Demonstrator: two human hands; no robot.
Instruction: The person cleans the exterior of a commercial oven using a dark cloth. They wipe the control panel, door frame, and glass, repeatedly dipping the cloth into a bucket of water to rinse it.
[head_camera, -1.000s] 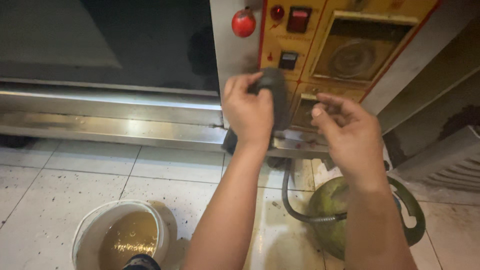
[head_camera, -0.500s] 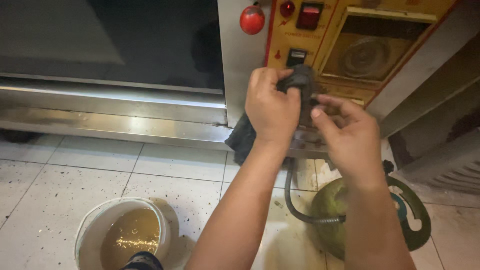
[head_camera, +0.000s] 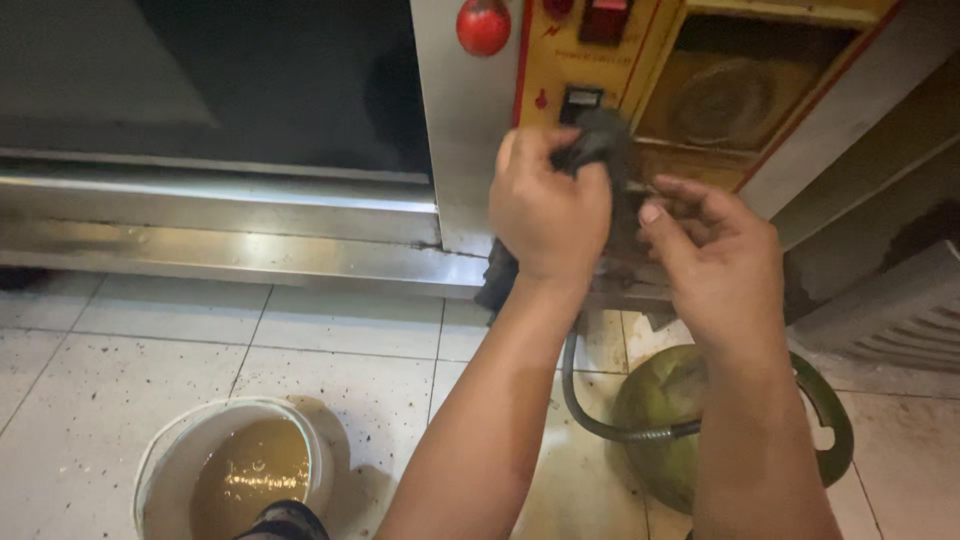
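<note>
Left hand (head_camera: 548, 208): closed around a dark cloth (head_camera: 600, 140), which is pressed against the yellow control panel (head_camera: 553, 75) of a steel oven (head_camera: 462, 150); a loose end of the cloth is seen hanging below the wrist, in front of the oven's lower ledge

Right hand (head_camera: 715, 260): held just beside the left, fingers loosely curled and half open, nothing gripped; the fingertips are placed close to the cloth and the panel, though contact cannot be told

Control panel: fitted with a red round knob (head_camera: 484, 26) on the steel strip at its left, a small black switch (head_camera: 578, 100) just above the cloth, and a recessed window (head_camera: 745, 95) to the right

Oven door (head_camera: 270, 80): dark glass, shown at upper left

Floor (head_camera: 330, 360): white tiles, speckled with dirt

White bucket (head_camera: 232, 472): set at lower left, filled with murky brownish water

Green gas cylinder (head_camera: 665, 415): stood below the right forearm, a grey flexible hose (head_camera: 585, 400) joined to it
</note>
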